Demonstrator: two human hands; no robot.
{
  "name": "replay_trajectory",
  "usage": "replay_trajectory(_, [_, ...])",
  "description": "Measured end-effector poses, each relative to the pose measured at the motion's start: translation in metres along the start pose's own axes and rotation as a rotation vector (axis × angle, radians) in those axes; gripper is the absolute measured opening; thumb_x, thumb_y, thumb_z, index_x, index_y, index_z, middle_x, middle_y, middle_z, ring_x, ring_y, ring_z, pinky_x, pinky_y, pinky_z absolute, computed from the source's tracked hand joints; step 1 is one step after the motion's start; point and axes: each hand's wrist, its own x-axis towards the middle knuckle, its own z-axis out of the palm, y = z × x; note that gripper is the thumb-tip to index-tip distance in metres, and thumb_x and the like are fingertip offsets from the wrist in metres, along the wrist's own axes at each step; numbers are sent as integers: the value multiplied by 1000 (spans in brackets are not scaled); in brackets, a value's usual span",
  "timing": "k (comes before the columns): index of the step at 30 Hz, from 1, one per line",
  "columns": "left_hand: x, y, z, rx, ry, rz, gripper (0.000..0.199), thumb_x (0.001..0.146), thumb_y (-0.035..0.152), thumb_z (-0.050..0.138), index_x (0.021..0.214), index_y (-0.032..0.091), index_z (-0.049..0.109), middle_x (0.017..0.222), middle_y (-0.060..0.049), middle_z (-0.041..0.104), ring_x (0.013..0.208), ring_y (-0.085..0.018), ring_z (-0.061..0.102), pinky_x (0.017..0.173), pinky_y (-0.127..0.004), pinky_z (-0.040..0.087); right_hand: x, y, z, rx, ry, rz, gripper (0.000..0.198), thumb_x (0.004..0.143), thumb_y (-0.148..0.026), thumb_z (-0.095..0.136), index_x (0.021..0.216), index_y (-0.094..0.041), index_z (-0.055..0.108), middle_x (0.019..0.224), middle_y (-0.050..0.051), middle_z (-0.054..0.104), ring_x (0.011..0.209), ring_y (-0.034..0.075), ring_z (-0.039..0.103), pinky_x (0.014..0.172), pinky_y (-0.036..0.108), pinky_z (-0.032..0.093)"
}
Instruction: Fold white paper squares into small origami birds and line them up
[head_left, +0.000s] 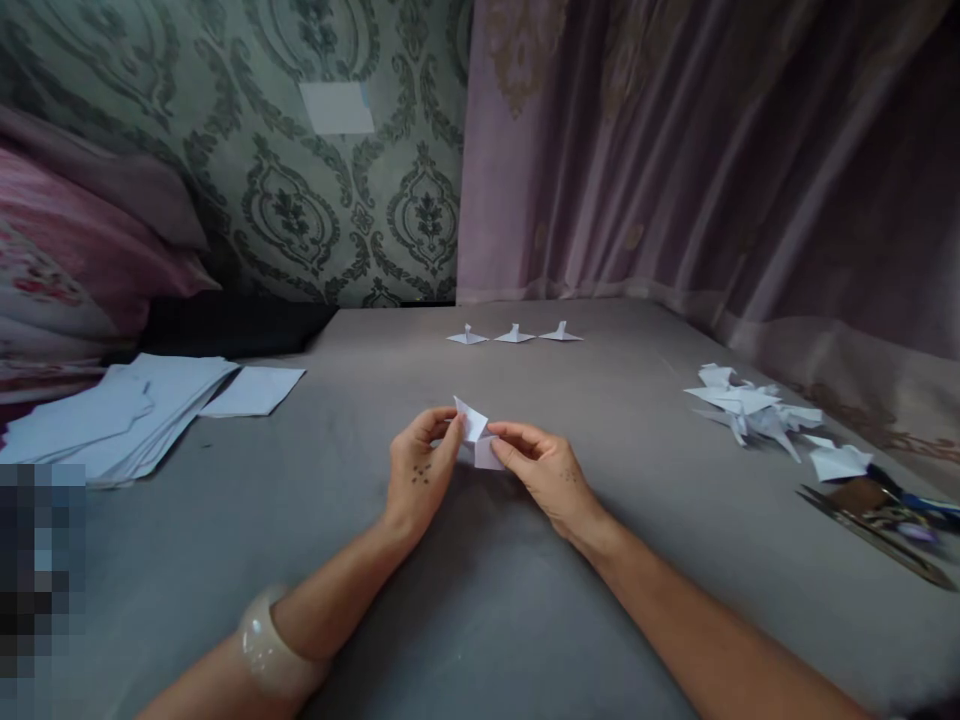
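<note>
A small piece of folded white paper (489, 454) is held above the grey table between my two hands. One pointed flap of it rises at the upper left, and a squarish part hangs lower right. My left hand (422, 462) pinches its left side between thumb and fingers. On the other side, my right hand (551, 474) grips the paper's right edge, also thumb against fingers. Beyond the hands, three small folded paper figures (514, 334) stand in a row at the far side of the table.
Stacked white paper sheets (161, 400) lie at the left, with a smaller paper piece (253, 391) beside them. At the right is a heap of folded white paper figures (754, 405), near scissors (874, 535) and other small items. A patterned wall and pink curtain (570, 150) border the table (337, 560).
</note>
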Motion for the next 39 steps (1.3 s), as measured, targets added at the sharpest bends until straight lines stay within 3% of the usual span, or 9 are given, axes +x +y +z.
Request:
replay_trajectory(3, [-2, 2, -1, 3, -19, -26, 31, 81, 35, 62, 107, 19, 61, 63, 3, 66, 55, -11, 56, 58, -22, 42, 2, 1, -2, -42, -11, 16, 26, 68, -36, 72, 90, -21, 73, 87, 3, 72, 80, 17, 63, 78, 32, 47])
replay_trajectory(5, [-1, 2, -1, -29, -35, -26, 28, 83, 36, 61, 105, 19, 62, 60, 4, 64, 52, -10, 52, 54, -21, 40, 2, 0, -4, -67, -14, 15, 25, 67, -37, 72, 87, -21, 73, 85, 3, 72, 78, 16, 63, 76, 31, 47])
replay_trajectory(9, [0, -2, -2, -61, -116, 49, 22, 84, 38, 59, 88, 19, 70, 80, -2, 71, 71, -13, 60, 66, -23, 46, 6, -3, -10, -114, 67, -13, 25, 68, -38, 71, 84, -19, 72, 79, 3, 71, 72, 15, 61, 72, 30, 46])
replay_trajectory(12, [0, -2, -1, -80, -182, 62, 23, 79, 37, 65, 93, 21, 72, 89, -4, 72, 80, -17, 63, 74, -26, 49, 10, -4, -16, -138, 129, -37, 26, 68, -39, 70, 84, -19, 71, 77, 3, 70, 71, 15, 60, 69, 29, 46])
replay_trajectory(17, [0, 1, -1, -68, -198, 6, 20, 76, 31, 68, 93, 22, 74, 87, -4, 74, 79, -18, 65, 74, -27, 50, 14, -4, -22, -197, 136, -97, 23, 72, -38, 68, 86, -19, 72, 82, 3, 71, 76, 17, 62, 73, 31, 47])
replay_trajectory(23, [1, 0, -3, -53, -197, 25, 16, 78, 31, 66, 89, 23, 74, 87, -3, 74, 84, -20, 66, 76, -27, 49, 11, -7, -22, -422, 168, -241, 15, 75, -29, 66, 85, -23, 74, 87, 3, 73, 86, 20, 64, 82, 35, 46])
replay_trajectory(30, [-1, -4, -3, 35, -173, 200, 13, 81, 29, 64, 89, 24, 73, 87, -3, 68, 81, -16, 62, 77, -26, 48, 8, -2, -16, -390, 165, -274, 14, 76, -29, 64, 85, -23, 74, 84, 2, 73, 79, 19, 64, 79, 33, 48])
replay_trajectory(39, [-1, -2, -3, 61, -230, 266, 12, 84, 28, 61, 87, 22, 71, 81, -2, 64, 76, -14, 59, 72, -23, 45, 8, 2, -14, -308, 71, -265, 9, 77, -27, 64, 82, -23, 71, 81, 0, 71, 77, 16, 63, 77, 30, 48])
